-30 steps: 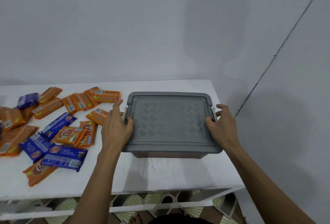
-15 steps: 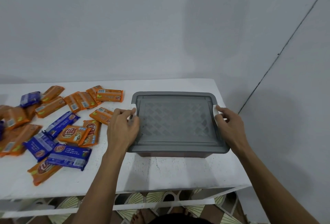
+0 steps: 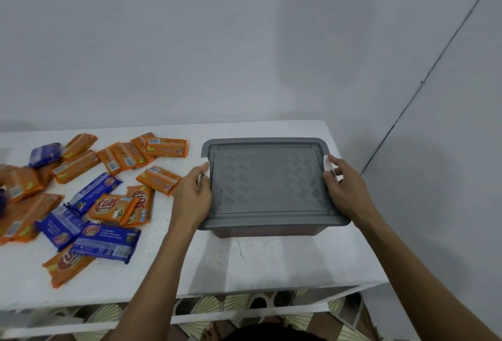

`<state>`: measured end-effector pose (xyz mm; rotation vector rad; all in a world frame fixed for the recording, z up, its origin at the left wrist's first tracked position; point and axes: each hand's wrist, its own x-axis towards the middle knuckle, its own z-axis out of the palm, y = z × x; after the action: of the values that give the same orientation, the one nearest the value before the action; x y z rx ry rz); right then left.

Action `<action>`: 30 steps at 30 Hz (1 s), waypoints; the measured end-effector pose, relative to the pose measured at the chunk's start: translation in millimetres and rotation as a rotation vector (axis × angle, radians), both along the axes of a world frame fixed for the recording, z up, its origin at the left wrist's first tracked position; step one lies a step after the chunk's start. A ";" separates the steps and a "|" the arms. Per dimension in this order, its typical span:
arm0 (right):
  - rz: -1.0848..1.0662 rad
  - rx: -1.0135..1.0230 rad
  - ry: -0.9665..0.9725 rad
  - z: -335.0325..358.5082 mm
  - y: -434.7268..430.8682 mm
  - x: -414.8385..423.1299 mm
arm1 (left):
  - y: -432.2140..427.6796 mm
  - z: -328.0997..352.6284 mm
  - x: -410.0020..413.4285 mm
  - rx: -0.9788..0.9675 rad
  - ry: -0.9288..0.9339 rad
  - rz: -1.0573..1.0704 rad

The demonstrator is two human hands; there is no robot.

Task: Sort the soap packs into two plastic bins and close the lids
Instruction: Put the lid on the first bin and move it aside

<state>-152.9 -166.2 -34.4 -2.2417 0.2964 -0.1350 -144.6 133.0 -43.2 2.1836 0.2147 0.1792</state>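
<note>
Both hands work the short ends of the grey bin (image 3: 267,229), which sits with its lid (image 3: 267,180) on at centre-right of the frame, on the white table (image 3: 258,264). The left hand (image 3: 194,196) pinches the white left clip (image 3: 205,166), fingers curled at the lid's edge. The right hand (image 3: 347,191) pinches the right clip (image 3: 329,162) the same way.

With the orange and blue soap packs (image 3: 114,207) lying loose at the left of the frame, the step is probably unlatching. It would go best if the person swings both clips outward together, with the thumbs pressing on the rim so the light bin does not skid toward the near table edge. The lid should then come straight up.

The lid is dark grey with rounded corners, a raised frame and a diamond lattice pattern. The body below looks slightly brownish, and what it holds cannot be told. No second bin is in view.
</note>
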 end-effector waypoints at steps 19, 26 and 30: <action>0.033 -0.169 0.000 13.9 -18.9 138.9 | -37.4 18.3 133.1 0.108 -0.010 0.025; 0.051 -0.249 0.008 12.4 -31.6 206.7 | -50.9 20.0 199.9 0.164 -0.017 0.016; 0.066 -0.280 0.005 11.6 -37.0 237.9 | -57.4 20.0 227.5 0.160 -0.014 0.025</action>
<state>85.0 -203.3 -22.8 -2.5260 0.2164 -0.1436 82.9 75.6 -23.2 2.3384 0.2266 0.2323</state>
